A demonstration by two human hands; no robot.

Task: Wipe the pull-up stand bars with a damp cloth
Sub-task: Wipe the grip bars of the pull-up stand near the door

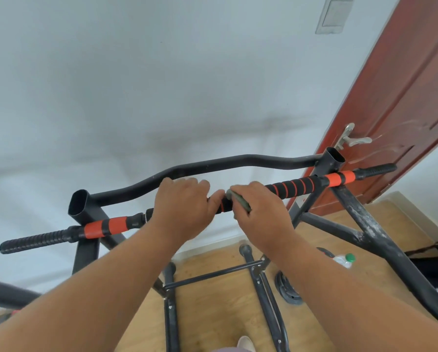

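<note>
A pale wall (162, 85), a red-brown door (403, 97) with a metal lever handle (352, 139) and a wood-plank floor (213, 295) frame a black steel pull-up stand (360, 224); its straight front bar (299, 185) — wrapped in black foam with orange spiral stripes and two solid orange bands — runs between two open-topped oval uprights, a bare curved rear bar (213, 165) behind it. Both arms reach up to the front bar's middle; the left hand (182, 207) curls over the bar, gripping it; the right hand (261, 209), just beside it, clasps a small grey-green cloth (239, 199) against the foam. One green-capped plastic bottle (343, 260) lies on the floor near the right leg — paint scuffed white.
</note>
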